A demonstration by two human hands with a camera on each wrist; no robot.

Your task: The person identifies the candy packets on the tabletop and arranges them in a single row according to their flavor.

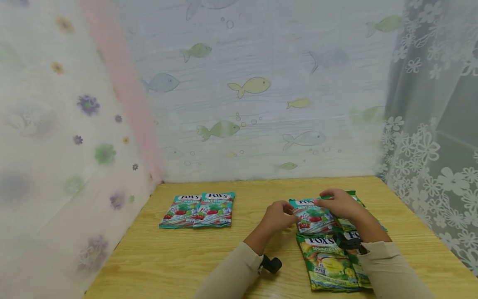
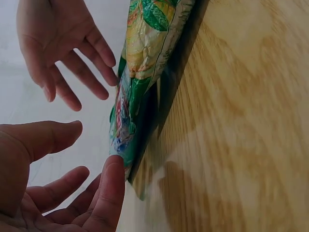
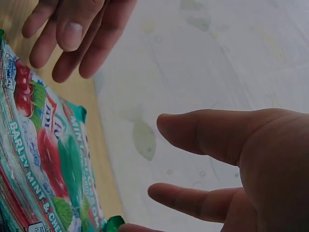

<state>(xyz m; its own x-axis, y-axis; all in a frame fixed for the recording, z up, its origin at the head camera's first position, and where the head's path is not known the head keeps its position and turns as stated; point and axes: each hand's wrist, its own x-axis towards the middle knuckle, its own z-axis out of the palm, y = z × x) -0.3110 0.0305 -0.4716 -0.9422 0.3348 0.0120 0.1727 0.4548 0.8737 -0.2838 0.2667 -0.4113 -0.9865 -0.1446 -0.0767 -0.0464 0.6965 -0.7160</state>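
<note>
A teal Fox's Mint Blossom candy bag (image 1: 315, 220) lies face up at the right of the table. At its left edge is my left hand (image 1: 276, 218), fingers relaxed and slightly bent, holding nothing. My right hand (image 1: 341, 203) hovers over the bag's upper right corner, thumb and fingers apart. The right wrist view shows the bag's printed front (image 3: 53, 159) beside both hands, with a gap between right thumb and fingers. Partly hidden under the right hand and wrist is a green candy bag (image 1: 345, 224) next to the teal one.
Two green Fox's bags lie nearer, the left one (image 1: 330, 265) plainly visible and the other (image 1: 360, 265) partly behind the right forearm. Two overlapping Mint Blossom bags (image 1: 214, 209) lie at the table's left. A fish-print curtain (image 1: 254, 124) hangs behind the wooden table (image 1: 179, 261).
</note>
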